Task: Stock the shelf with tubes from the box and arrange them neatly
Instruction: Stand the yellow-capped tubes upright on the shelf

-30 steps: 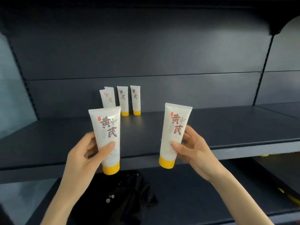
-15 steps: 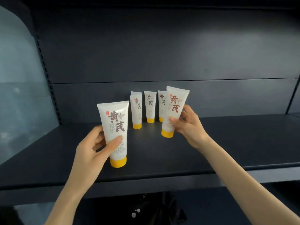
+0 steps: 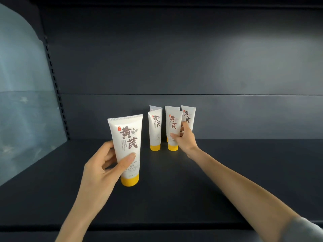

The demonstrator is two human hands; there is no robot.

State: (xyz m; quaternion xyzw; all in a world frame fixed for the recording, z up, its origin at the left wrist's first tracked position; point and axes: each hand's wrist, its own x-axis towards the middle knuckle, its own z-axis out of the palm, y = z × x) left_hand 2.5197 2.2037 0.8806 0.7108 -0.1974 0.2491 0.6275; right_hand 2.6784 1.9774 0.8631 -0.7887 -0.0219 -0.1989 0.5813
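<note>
Here the fingers (image 3: 184,127) of the right hand (image 3: 186,142) pinch a yellow-capped tube (image 3: 173,123), cap down, at the far group, probably to line it beside the standing tubes (image 3: 155,130). The left hand (image 3: 99,168) wraps a 2nd tube (image 3: 128,142), upright, near left, likely kept ready. The shelf (image 3: 227,172) carries 4 others; no box shows.

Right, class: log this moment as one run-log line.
phase: stocking | right hand: grips far tube, cap level with neighbouring tube | left hand: grips near tube upright over shelf
</note>
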